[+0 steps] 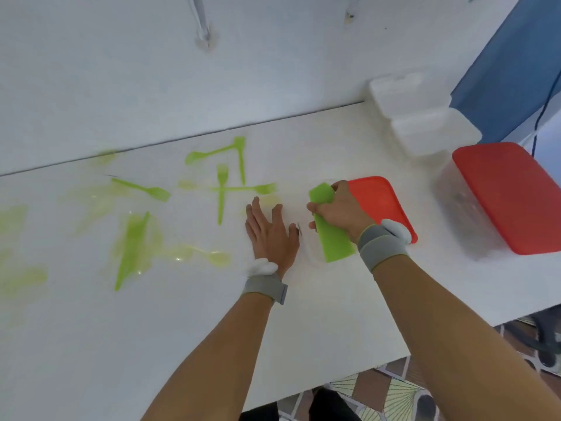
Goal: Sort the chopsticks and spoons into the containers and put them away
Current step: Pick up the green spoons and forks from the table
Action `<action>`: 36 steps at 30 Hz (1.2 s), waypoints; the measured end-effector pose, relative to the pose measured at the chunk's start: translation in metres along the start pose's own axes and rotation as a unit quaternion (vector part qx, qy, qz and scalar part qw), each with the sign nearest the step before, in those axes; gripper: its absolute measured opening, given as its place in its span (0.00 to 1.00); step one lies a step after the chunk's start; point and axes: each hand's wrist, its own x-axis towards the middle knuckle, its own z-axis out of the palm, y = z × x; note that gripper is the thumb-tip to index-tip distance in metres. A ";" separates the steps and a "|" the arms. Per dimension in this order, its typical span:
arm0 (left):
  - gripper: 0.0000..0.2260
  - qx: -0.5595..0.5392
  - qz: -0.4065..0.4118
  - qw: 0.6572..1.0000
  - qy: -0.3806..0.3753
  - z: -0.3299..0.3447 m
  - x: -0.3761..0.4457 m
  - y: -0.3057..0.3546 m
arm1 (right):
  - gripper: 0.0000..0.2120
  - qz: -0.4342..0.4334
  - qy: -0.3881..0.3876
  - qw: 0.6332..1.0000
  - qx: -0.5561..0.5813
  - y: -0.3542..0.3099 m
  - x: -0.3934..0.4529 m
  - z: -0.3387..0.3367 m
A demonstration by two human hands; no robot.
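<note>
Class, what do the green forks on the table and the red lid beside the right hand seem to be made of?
Green forks: probably thin plastic, going by the bright uniform colour and slim moulded tines. Flat red lid: likely plastic too, smooth, with rounded corners. Blur hides any gloss.

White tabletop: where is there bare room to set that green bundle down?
The near strip of the white tabletop, between the forearms and the front edge, is bare. So is the gap between the flat red plastic lid and the red-lidded clear container. The left half is crowded with scattered green plastic forks. The right hand holds the bundle of green cutlery.
</note>
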 end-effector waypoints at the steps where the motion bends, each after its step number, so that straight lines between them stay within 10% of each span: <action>1: 0.24 0.016 -0.001 1.000 0.011 0.001 -0.002 0.002 | 0.26 -0.004 -0.002 1.000 -0.017 0.002 0.003 0.000; 22: 0.24 0.097 -0.029 0.994 0.033 0.007 -0.003 0.011 | 0.38 -0.167 0.066 0.914 -0.365 0.028 0.012 0.007; 29: 0.22 0.101 -0.022 0.993 0.062 0.008 -0.004 0.010 | 0.26 -0.239 0.113 0.843 -0.468 0.034 0.004 -0.002; 36: 0.21 0.104 -0.025 0.992 0.064 0.010 -0.002 0.008 | 0.28 -0.196 0.059 0.887 -0.414 0.031 0.003 0.003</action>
